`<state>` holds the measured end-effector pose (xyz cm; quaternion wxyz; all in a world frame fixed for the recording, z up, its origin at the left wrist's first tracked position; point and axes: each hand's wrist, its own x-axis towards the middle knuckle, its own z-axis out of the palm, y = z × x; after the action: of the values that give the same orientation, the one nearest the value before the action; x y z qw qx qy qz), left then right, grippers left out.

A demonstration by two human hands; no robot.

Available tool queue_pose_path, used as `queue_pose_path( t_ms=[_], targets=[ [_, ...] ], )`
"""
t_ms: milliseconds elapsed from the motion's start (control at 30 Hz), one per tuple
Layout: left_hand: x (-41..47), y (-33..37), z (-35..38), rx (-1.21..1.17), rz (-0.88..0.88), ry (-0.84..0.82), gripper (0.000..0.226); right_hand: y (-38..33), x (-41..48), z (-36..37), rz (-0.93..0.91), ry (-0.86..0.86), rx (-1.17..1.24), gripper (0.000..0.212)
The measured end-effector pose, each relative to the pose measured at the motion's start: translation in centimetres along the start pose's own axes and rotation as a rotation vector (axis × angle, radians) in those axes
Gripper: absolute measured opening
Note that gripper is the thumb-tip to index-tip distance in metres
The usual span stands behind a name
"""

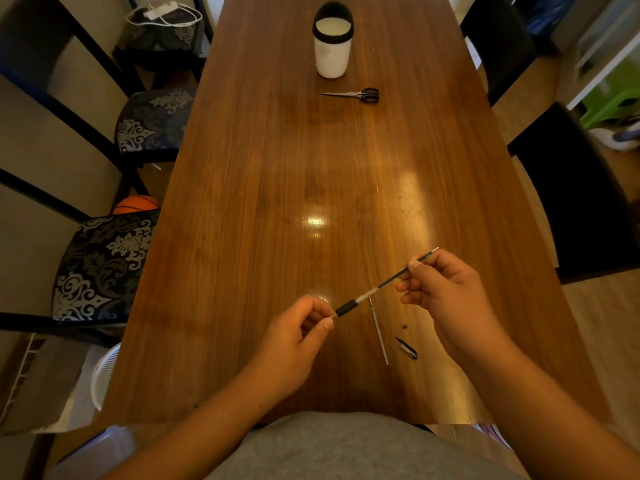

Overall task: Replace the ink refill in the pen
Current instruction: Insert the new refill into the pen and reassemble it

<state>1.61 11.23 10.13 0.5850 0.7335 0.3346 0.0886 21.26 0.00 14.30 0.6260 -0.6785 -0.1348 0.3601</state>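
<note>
A person seated at the near end of a long wooden tabletop (242,209) works on a dismantled pen, midway through swapping its ink. The left hand (294,341) pinches the near-left end of the barrel (349,306), a short piece with a black grip and a clear threaded collar, held just above the wood. The right hand (446,292) grips a thin dark refill (398,275) between thumb and fingers, its silvery tip pointing far-right and its other end inside the barrel's collar. Whether it is going in or coming out cannot be told.

Just near of the barrel a second refill (379,332), slim and pale, lies on the tabletop; right of it are a tiny brownish part (406,326) and a black pointed piece (407,348), probably the pen's tip or clip section. Judging by these loose parts, the pen is open and reassembly remains to be done.

Well away at the far end stand a white cup (331,46) and scissors (356,95), untouched.
</note>
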Motion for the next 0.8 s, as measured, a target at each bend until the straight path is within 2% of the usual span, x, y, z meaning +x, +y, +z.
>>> queue_pose_path(
  t_ms=[100, 200, 267, 400, 667, 800],
  targets=[
    [0.3, 0.1, 0.0, -0.002, 0.007, -0.020, 0.017, 0.4, -0.1, 0.4, 0.027, -0.025, -0.035, 0.018],
    [0.6, 0.2, 0.2, -0.052, -0.015, -0.035, 0.022, 0.7, -0.3, 1.1, 0.002, -0.012, -0.034, 0.011],
    [0.7, 0.3, 0.3, -0.086, -0.031, -0.050, 0.025, 0.7, -0.4, 1.5, -0.014, 0.000, -0.025, 0.013],
    [1.0, 0.4, 0.4, -0.145, -0.074, -0.062, 0.026, 0.8, -0.4, 2.1, -0.046, -0.046, -0.084, 0.007],
    [1.7, 0.4, 0.2, -0.153, -0.091, -0.062, 0.021, 1.7, -0.8, 3.1, -0.058, -0.131, -0.220, 0.027],
    [2.0, 0.3, 0.1, -0.149, -0.099, -0.071, 0.017, 2.3, -1.0, 3.6, -0.026, -0.178, -0.230, 0.025]
  ],
)
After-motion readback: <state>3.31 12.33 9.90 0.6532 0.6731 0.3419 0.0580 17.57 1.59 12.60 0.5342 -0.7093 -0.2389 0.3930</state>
